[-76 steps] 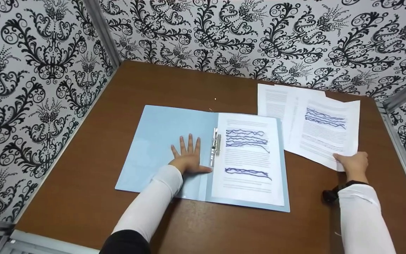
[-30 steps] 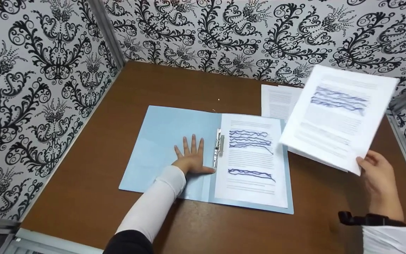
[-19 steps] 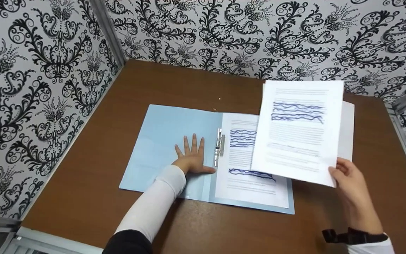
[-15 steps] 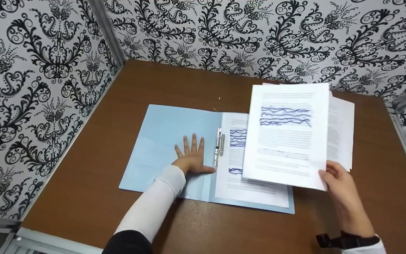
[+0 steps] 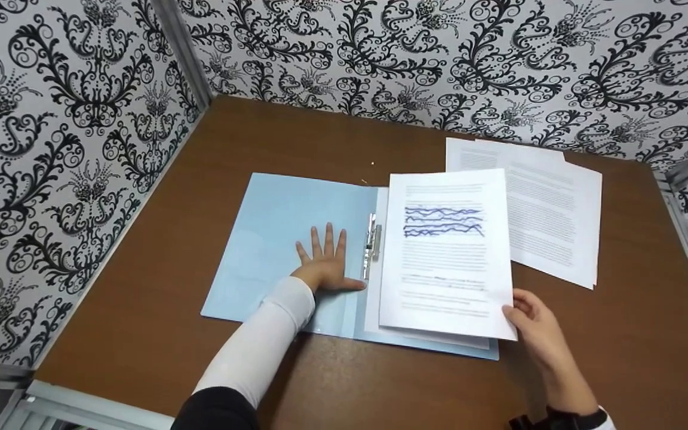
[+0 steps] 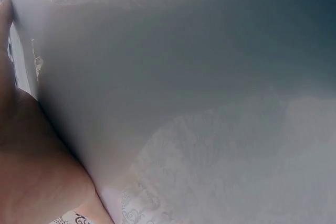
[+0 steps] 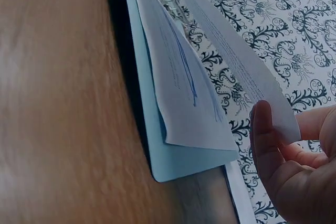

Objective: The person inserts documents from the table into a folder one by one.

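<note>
A light blue folder (image 5: 284, 233) lies open on the brown table, a metal clip (image 5: 371, 245) along its spine. My left hand (image 5: 326, 272), fingers spread, rests flat on the folder's left cover, thumb beside the clip. The right hand (image 5: 535, 325) pinches the lower right corner of a printed sheet (image 5: 445, 263) with blue scribbled lines, over the folder's right side. In the right wrist view this sheet (image 7: 236, 51) is raised above the scribbled paper (image 7: 178, 87) in the folder, held between thumb and fingers of the right hand (image 7: 294, 166).
Other printed sheets (image 5: 547, 209) lie overlapping at the back right of the brown table (image 5: 332, 382). Patterned walls (image 5: 404, 60) stand behind and on the left, with a grey metal frame (image 5: 93, 412) at the front left corner.
My right hand has lifted the scribbled sheet from the pile at the right and carried it left over the folder, uncovering the other sheets. The left hand stays in place.
</note>
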Demonstrator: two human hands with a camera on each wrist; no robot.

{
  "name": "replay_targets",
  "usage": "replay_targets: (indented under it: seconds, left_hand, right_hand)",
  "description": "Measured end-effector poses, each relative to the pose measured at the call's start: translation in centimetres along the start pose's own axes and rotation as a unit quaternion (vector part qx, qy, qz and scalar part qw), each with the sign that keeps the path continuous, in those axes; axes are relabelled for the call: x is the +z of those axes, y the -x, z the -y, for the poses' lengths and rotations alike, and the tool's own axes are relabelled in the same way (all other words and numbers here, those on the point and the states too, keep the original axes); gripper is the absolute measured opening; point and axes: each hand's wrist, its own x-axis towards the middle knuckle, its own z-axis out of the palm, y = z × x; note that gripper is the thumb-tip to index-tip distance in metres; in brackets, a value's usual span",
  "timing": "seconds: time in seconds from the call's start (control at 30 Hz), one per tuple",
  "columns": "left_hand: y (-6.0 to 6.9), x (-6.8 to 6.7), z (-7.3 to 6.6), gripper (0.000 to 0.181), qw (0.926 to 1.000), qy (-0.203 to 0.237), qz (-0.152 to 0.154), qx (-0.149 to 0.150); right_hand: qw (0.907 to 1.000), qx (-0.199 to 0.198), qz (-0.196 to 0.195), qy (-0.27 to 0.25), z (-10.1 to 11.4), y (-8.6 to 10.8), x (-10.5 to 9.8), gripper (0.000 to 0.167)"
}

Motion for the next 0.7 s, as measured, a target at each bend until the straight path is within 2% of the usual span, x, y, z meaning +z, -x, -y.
replay_targets:
  seconds: [0.3,0.7]
  left_hand:
    - [0.1,-0.1,0.1,0.122,0.9999,0.006,0.001,0.009]
    - [0.2,-0.1,0.1,0.122,1.0000,0.005,0.000,0.005]
  right_hand:
    - [0.9991,0.008,0.017,0.038,-0.5,0.0,0.9,0.039]
    - [0.9988,0.027,0.026,0.032,-0.8,0.5,2.0,0.039]
